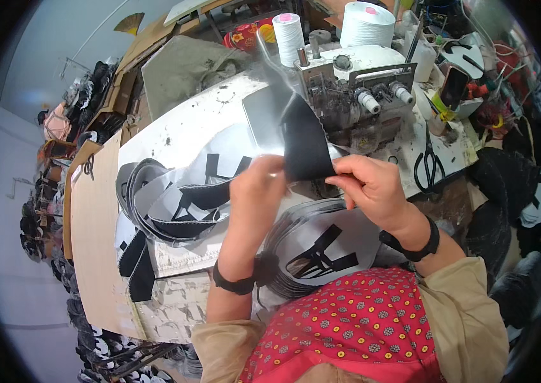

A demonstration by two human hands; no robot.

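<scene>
A black fabric piece [307,142] is held up between my hands in front of the sewing machine [347,105]. My right hand [370,185] pinches its lower right corner between thumb and fingers. At its lower left edge my left hand [259,182] is closed on it, slightly smeared by motion. Beneath my hands lies a stack of rounded grey-white pieces [353,239] with black strips on top. To the left, a long stitched black-and-grey band [146,204] is coiled on the white table [187,121], its black end hanging over the front edge.
Two white thread cones, one large [366,25] and one slim [288,39], stand behind the machine. Black scissors [429,167] lie to its right, near a phone [454,86]. A grey cloth [187,70] covers the back left; a wooden board [98,236] borders the left side.
</scene>
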